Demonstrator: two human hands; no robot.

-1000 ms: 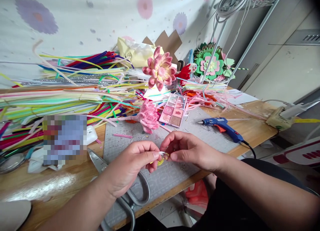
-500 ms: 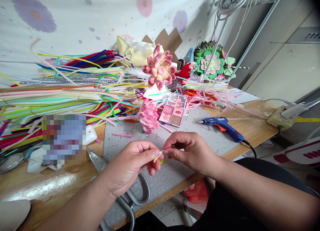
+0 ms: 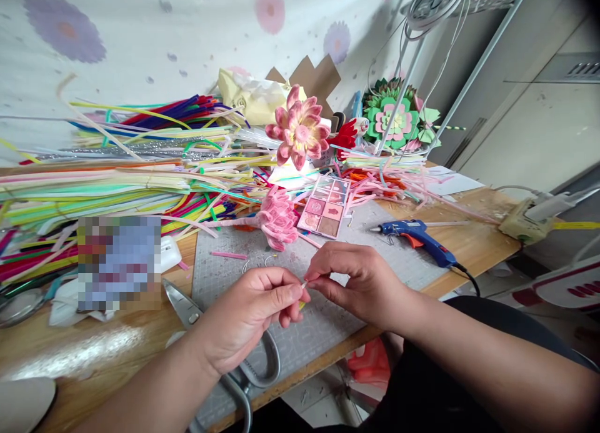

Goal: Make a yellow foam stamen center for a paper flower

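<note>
Both hands have drawn a touch closer together since a second ago, and the small loop seen between them then now looks pulled into a short, thin yellowish strip [image 3: 302,287]. That strip sits just below the middle of the frame, above the grey cutting mat [image 3: 323,323]. The left hand [image 3: 248,314] is closed, pinching one end between thumb and forefinger; the right hand [image 3: 360,283] is closed too, pinching the other end, fingertips nearly touching the left's. Under the left wrist, at the lower centre, lie large scissors [image 3: 225,352], partly hidden by the arm. Beyond the hands, near the middle of the frame, a pink pipe-cleaner flower [image 3: 279,217] lies on the mat just beside a makeup palette [image 3: 325,205]. To the right of centre a blue glue gun [image 3: 417,236] rests on the table [image 3: 473,245]. A heap of coloured pipe cleaners [image 3: 117,183] fills the left half, and a taller pink flower [image 3: 300,133] stands behind it at upper centre.
</note>
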